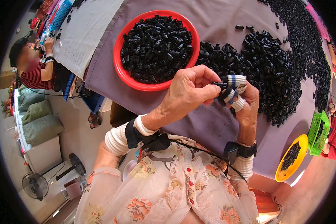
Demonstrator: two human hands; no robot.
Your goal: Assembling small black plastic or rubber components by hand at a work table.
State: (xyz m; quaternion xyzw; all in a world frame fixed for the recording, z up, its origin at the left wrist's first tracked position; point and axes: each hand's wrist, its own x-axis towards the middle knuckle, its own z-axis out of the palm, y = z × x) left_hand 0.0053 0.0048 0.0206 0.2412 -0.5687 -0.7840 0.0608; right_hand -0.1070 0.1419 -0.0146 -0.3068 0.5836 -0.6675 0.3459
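My left hand (pixel 184 91) reaches in over the table edge, thumb and forefinger closed on a small black plastic part (pixel 221 86). Facing it, my right hand (pixel 250 102) has its fingers curled in at the other end of the same part. Striped grey, white and blue fabric covers (pixel 235 87) wrap those fingers and hide much of their grip. Behind my left hand stands a red basin (pixel 147 87) heaped with similar black parts. A loose pile of black parts (pixel 267 61) spreads just beyond my right hand.
More black parts (pixel 304 37) cover the table's right side. A yellow bowl (pixel 304 143) and a green basket (pixel 314 138) sit at the right edge. At the left, another person (pixel 37 72) works beside a white-topped table (pixel 84 33). Green sacks (pixel 43 130) and a fan (pixel 35 185) stand lower left.
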